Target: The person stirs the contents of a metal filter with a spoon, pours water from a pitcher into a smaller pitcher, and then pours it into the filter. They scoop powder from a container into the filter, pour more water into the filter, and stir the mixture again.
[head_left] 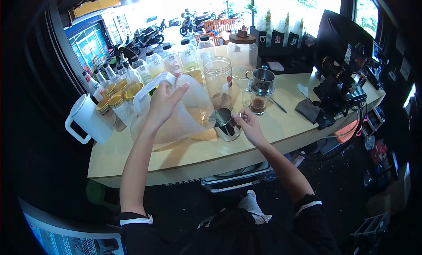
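Observation:
My left hand (165, 99) is wrapped round the handle of a large translucent plastic pitcher (178, 116). The pitcher is tilted to the right, its lip at the mouth of a shiny metal jug (228, 131). My right hand (249, 126) grips that jug at its right side, where it stands near the counter's front. Whether liquid is flowing between the two is too faint to tell. Just behind the jug is a tall clear jar (218, 77) without a lid. To its right, a metal drip filter (263, 82) sits on a glass mug (258, 105) with brown liquid inside.
Bottles (169, 57) and gold-lidded jars (118, 99) crowd the left of the counter (281, 129), beside a white pitcher (88, 118). A wooden-lidded jar (242, 55) stands behind. A spoon (278, 105), dark cloth (307, 109) and large black machine (340, 48) are to the right.

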